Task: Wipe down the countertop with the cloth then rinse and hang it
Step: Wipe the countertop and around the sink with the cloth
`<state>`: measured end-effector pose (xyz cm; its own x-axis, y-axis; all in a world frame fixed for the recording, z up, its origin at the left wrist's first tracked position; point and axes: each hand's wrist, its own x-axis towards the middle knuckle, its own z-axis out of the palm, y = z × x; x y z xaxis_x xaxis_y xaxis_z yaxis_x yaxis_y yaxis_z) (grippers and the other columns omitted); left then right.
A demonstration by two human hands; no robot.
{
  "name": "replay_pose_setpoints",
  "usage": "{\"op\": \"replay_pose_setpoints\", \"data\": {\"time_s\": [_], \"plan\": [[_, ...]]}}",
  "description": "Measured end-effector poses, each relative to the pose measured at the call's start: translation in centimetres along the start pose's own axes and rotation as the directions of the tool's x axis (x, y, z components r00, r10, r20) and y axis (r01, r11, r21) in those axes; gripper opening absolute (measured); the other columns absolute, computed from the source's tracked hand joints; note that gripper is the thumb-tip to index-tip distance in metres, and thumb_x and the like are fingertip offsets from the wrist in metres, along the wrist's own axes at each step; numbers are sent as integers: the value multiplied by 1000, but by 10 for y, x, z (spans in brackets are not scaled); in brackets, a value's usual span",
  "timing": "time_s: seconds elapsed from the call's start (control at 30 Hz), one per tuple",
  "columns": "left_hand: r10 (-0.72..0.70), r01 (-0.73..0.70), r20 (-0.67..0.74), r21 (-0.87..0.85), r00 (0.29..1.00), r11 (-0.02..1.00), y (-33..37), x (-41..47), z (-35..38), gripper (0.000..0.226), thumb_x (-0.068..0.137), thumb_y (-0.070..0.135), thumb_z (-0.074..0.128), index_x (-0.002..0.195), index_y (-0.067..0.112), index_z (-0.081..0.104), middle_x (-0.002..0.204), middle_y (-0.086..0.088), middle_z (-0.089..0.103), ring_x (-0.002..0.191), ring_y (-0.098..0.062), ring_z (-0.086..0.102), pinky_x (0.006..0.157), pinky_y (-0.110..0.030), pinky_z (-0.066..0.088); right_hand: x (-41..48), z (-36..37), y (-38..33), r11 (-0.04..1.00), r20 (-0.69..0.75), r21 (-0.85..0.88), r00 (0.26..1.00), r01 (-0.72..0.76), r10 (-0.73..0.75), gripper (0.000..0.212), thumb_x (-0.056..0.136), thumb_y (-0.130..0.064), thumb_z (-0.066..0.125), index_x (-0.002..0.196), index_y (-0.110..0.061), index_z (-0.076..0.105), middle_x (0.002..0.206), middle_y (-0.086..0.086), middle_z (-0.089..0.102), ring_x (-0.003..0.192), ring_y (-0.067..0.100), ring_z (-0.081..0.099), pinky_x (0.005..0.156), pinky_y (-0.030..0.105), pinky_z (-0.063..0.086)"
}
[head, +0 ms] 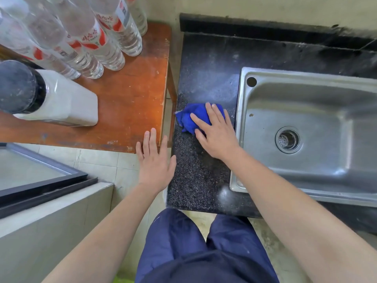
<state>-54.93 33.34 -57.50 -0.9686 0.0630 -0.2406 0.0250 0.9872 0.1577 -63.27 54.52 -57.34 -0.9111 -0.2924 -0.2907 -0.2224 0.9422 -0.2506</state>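
A crumpled blue cloth (pixel 191 117) lies on the dark speckled countertop (pixel 200 172), near its left edge and left of the sink. My right hand (pixel 216 133) presses flat on the cloth with straight, spread fingers. My left hand (pixel 155 160) hovers flat and empty, fingers straight, over the gap between the countertop's left edge and the wooden table.
A steel sink (pixel 306 129) with a drain fills the right side. Left stands a wooden table (pixel 130 99) bearing several clear water bottles (pixel 91 41) and a white container with a black lid (pixel 57 99). A glass-topped unit (pixel 40 176) sits at lower left.
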Motion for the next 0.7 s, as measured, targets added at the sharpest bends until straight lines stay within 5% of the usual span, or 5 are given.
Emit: {"op": "replay_pose_setpoints", "data": {"time_s": [0.13, 0.33, 0.47, 0.7], "plan": [[7, -7, 8, 22, 1000, 1000, 2, -25, 8, 64, 94, 47, 37, 147, 10, 42, 162, -23, 13, 150, -40, 11, 115, -64, 17, 33, -16, -12, 999, 54, -24, 998, -36, 37, 50, 103, -43, 35, 153, -38, 30, 165, 15, 9, 153, 31, 6, 123, 51, 2], [-46, 43, 99, 30, 994, 999, 6, -27, 11, 72, 94, 57, 24, 153, 18, 33, 164, -18, -2, 151, -36, -5, 118, -62, 7, -58, 4, 16, 999, -8, 14, 999, -46, 46, 43, 96, -31, 54, 139, -31, 56, 157, 19, 35, 147, 35, 30, 120, 50, 22], [-65, 63, 99, 18, 993, 998, 7, -25, 12, 70, 93, 57, 25, 152, 20, 36, 164, -17, -2, 152, -36, -4, 118, -62, 6, -109, 13, 34, 999, 35, -34, 999, -7, 9, 53, 90, -23, 40, 141, -26, 52, 159, 20, 29, 149, 37, 24, 119, 52, 21], [-51, 45, 103, 62, 993, 997, 4, -26, 15, 67, 96, 57, 28, 155, 24, 29, 165, -17, -3, 152, -38, -4, 117, -61, 5, -18, -6, 38, 999, 33, -31, 999, 32, -31, 56, 94, -24, 33, 148, -31, 44, 162, 20, 22, 150, 37, 21, 120, 50, 13]]}}
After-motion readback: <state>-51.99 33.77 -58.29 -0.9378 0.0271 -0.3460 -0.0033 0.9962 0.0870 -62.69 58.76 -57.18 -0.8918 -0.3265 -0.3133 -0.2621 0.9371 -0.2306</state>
